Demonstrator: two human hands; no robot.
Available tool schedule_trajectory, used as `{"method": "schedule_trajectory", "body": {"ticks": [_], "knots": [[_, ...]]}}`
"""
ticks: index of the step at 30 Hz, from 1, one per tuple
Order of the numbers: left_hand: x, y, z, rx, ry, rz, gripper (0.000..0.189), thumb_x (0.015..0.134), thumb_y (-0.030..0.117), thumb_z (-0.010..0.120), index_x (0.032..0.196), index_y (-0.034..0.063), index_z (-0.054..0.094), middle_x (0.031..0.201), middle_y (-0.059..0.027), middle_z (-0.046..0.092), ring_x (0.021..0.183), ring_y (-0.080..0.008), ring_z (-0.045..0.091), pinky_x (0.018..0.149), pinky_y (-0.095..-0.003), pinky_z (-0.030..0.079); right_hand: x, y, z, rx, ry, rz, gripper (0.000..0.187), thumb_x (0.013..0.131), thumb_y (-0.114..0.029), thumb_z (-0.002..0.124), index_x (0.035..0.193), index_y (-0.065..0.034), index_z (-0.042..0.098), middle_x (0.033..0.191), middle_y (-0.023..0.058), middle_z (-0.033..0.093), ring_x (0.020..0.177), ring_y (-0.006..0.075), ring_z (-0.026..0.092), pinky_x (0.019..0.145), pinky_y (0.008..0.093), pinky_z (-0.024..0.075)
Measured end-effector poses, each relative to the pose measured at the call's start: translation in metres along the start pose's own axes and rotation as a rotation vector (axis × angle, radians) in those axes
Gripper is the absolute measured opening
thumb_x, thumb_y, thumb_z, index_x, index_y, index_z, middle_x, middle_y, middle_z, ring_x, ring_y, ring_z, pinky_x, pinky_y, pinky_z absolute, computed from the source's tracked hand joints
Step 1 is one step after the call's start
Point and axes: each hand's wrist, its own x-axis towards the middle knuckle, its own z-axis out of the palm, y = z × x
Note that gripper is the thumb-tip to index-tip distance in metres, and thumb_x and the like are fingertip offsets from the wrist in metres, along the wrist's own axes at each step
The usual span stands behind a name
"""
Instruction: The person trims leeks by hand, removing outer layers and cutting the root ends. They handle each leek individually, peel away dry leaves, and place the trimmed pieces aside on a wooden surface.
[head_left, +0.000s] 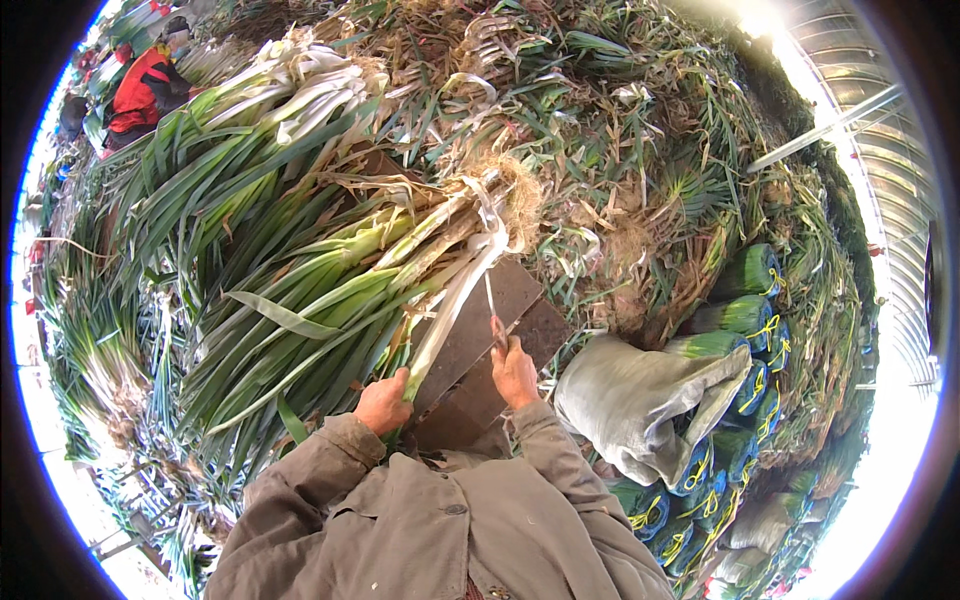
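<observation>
My left hand (384, 403) grips a leek (448, 319) by its green upper part, and the white shank points away from me. In my right hand (515, 373) is a knife (498, 330), held by its reddish handle; the thin blade points up along the leek's right side. I cannot tell whether the blade touches the leek. Under both hands lies a brown board (480, 375). To the left, a pile of untrimmed leeks (322, 277) lies with leaves toward me, and their fibrous roots (523, 206) face the far side.
Leaf scraps (607, 172) cover the ground ahead. At the right stand several tied leek bundles (742, 319) in blue wrapping, partly under a grey cloth (637, 397). White-stemmed leeks (315, 82) lie at the upper left, near another person (142, 90) in red. A metal pole (825, 131) crosses the upper right.
</observation>
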Motion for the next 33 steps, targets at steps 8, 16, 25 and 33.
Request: {"method": "schedule_trajectory", "body": {"ticks": [8,16,25,33], "knots": [[-0.022,0.018,-0.006,-0.001,0.040,0.038,0.049,0.076,0.011,0.065,0.121,0.0001,0.049,0.084,-0.0274,0.066,0.082,-0.0477,0.066,0.071,-0.0546,0.052,0.059,0.001,0.013,-0.039,0.121,0.022,0.031,0.097,-0.027,0.061,0.117,-0.0034,0.054,0.095,0.0291,0.070,0.094,0.0488,0.068,0.081,0.0563,0.0522],[-0.079,0.037,-0.169,-0.236,-0.132,0.021,0.064,0.079,0.010,0.073,0.138,-0.0020,0.051,0.096,-0.0284,0.067,0.086,-0.0342,0.070,0.076,-0.0422,0.053,0.129,0.110,-0.029,0.416,0.466,0.198,0.022,0.095,-0.023,0.064,0.106,-0.0048,0.061,0.074,0.0080,0.059,0.060,0.0276,0.059,0.049,0.0388,0.0465],[-0.039,0.034,-0.372,0.279,0.481,0.126,0.068,0.076,0.001,0.064,0.142,-0.0042,0.053,0.137,-0.0270,0.061,0.125,-0.0354,0.062,0.112,-0.0415,0.044,0.091,0.106,-0.061,0.452,0.210,0.309,0.020,0.093,-0.023,0.068,0.092,-0.0044,0.062,0.059,0.0029,0.054,0.046,0.0140,0.049,0.040,0.0362,0.0385],[0.065,0.018,-0.487,0.915,0.873,0.000,0.070,0.084,0.003,0.072,0.149,0.0138,0.047,0.140,-0.0171,0.059,0.120,-0.0379,0.062,0.098,-0.0459,0.052,0.014,-0.030,0.011,0.133,-0.242,-0.099,0.038,0.097,-0.038,0.063,0.120,-0.0089,0.055,0.095,0.0261,0.069,0.094,0.0493,0.066,0.078,0.0554,0.0507]]}}
